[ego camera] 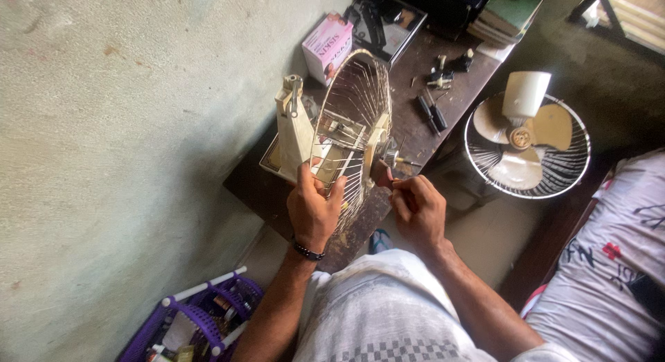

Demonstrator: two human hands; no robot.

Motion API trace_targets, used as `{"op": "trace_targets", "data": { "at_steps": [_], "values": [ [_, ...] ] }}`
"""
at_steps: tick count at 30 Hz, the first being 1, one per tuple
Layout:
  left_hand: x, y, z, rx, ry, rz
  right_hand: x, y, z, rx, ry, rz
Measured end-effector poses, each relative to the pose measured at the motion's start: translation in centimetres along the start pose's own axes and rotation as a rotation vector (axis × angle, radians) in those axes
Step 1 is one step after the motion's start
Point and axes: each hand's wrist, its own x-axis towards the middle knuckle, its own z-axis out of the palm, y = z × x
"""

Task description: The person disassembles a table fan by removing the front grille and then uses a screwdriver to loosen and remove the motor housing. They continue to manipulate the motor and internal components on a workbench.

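Left hand point(313, 208) gripped the wire fan guard point(355, 126) at its lower rim, held upright over the dark table point(415, 126) — right hand point(418, 208) pinched closed on the motor hub point(382, 169). Second fan point(526, 135) lay well apart.

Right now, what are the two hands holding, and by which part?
The left hand grips the wire fan guard at its lower rim. The right hand pinches a small dark part at the guard's centre.

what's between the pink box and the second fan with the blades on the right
In the head view, between the pink box and the bladed fan lies the dark table, carrying small dark tools and black parts.
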Motion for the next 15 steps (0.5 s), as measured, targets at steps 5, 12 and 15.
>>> {"op": "trace_targets", "data": {
  "at_steps": [5, 12, 15],
  "values": [
    [-0.4, 0.8, -0.9, -0.013, 0.012, 0.012, 4.4, -2.9, -1.1, 0.021, 0.088, 0.026],
    [-1.0, 1.4, -0.5, -0.025, 0.001, -0.015, 7.0, -3.7, -1.3, -0.182, -0.112, 0.026],
    [-1.1, 1.3, -0.3, -0.014, -0.008, 0.007, 7.6, -3.1, -1.5, -0.102, -0.064, 0.01]
  ]
}}
